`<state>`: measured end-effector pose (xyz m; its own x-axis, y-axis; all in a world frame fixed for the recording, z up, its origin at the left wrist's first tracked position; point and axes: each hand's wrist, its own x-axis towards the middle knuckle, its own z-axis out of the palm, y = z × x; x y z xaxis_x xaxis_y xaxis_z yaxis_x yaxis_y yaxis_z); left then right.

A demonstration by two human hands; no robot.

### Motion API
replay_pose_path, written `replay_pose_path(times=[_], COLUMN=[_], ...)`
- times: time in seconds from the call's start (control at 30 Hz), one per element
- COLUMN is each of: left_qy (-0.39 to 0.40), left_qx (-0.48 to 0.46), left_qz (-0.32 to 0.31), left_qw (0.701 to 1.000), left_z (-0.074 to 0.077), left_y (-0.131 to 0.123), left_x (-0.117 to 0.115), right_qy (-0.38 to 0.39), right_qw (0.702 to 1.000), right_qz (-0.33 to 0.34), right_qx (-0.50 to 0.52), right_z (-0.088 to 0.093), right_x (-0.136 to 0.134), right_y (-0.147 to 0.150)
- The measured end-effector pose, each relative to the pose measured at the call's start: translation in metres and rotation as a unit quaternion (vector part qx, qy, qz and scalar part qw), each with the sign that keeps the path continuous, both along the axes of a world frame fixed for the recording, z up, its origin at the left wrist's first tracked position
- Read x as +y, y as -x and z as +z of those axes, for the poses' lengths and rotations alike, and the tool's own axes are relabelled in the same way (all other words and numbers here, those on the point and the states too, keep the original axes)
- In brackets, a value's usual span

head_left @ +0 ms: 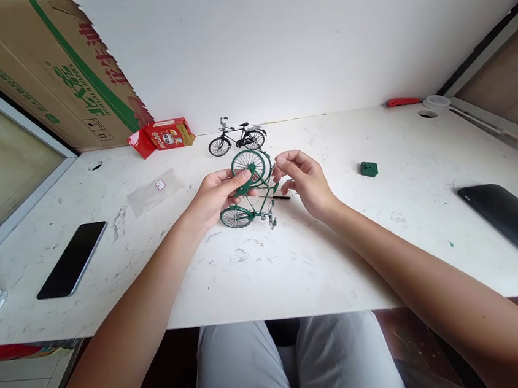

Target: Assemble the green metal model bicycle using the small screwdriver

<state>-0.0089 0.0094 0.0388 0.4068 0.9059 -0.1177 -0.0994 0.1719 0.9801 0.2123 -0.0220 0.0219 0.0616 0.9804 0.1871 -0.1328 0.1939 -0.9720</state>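
Green bicycle [242, 189]: small, a model by the look of it, over the middle of the white table [340, 259], lying tilted between the two hands, handlebar end toward the person; I can't tell whether it touches the tabletop.
Left hand [219, 193]: grasping the green bicycle, thumb across it by the upper wheel [242, 157], other fingers underneath.
Right hand [308, 182]: just beside the bicycle's other side, fingers curled, thumb and forefinger close together at its edge; from here I can't tell if they pinch anything.
Black stick [281, 198]: thin, lying below the right fingertips.
Black bicycle [239, 143]: upright near the back wall, just behind the green one.
Left side of the table: a red box [172, 135] with its flap out, a clear bag [148, 196] bearing a small label [160, 184], and a dark-screened phone [71, 260] nearer the person.
Right side: a small green block [369, 169], and a black case [511, 220] well apart from the hands.
Far right corner: a red object [403, 101] beside a clear round lid [437, 101].
Back left: a big cardboard box [18, 65] with green and red print.
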Motion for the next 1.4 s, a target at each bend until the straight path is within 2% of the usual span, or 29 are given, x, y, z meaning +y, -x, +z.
replay_pose_path(times=[0.17, 0.5, 0.63, 0.73, 0.8, 0.97, 1.13, 1.4], left_qy=[0.003, 0.023, 0.025, -0.002, -0.024, -0.055, -0.055, -0.058], left_qx=[-0.008, -0.022, -0.008, 0.009, 0.023, 0.045, 0.049, 0.032], left_qz=[-0.006, -0.012, -0.021, -0.019, -0.021, -0.029, -0.032, -0.052], left_qw=[1.0, 0.999, 0.999, 1.0, 0.999, 0.997, 0.997, 0.996], left_z=[0.0, -0.002, 0.001, 0.003, 0.004, 0.006, 0.009, 0.003], left_y=[-0.003, -0.01, -0.014, -0.015, -0.015, -0.015, -0.017, -0.014], left_x=[-0.004, -0.01, -0.016, -0.019, -0.02, -0.022, -0.023, -0.019], right_qy=[-0.018, -0.033, -0.013, 0.001, 0.001, -0.024, -0.043, -0.065], right_qw=[1.0, 0.996, 0.998, 0.997, 0.996, 0.998, 0.996, 0.992], right_qz=[-0.007, -0.064, -0.014, 0.039, 0.044, 0.014, -0.014, -0.039], right_qx=[-0.017, -0.06, -0.057, -0.073, -0.075, -0.061, -0.073, -0.1], right_z=[0.001, -0.004, 0.001, 0.007, 0.009, 0.009, 0.007, 0.004], right_x=[-0.002, 0.006, 0.006, 0.001, -0.001, -0.003, -0.004, -0.005], right_y=[0.002, -0.003, -0.005, -0.003, -0.002, 0.0, 0.002, 0.003])
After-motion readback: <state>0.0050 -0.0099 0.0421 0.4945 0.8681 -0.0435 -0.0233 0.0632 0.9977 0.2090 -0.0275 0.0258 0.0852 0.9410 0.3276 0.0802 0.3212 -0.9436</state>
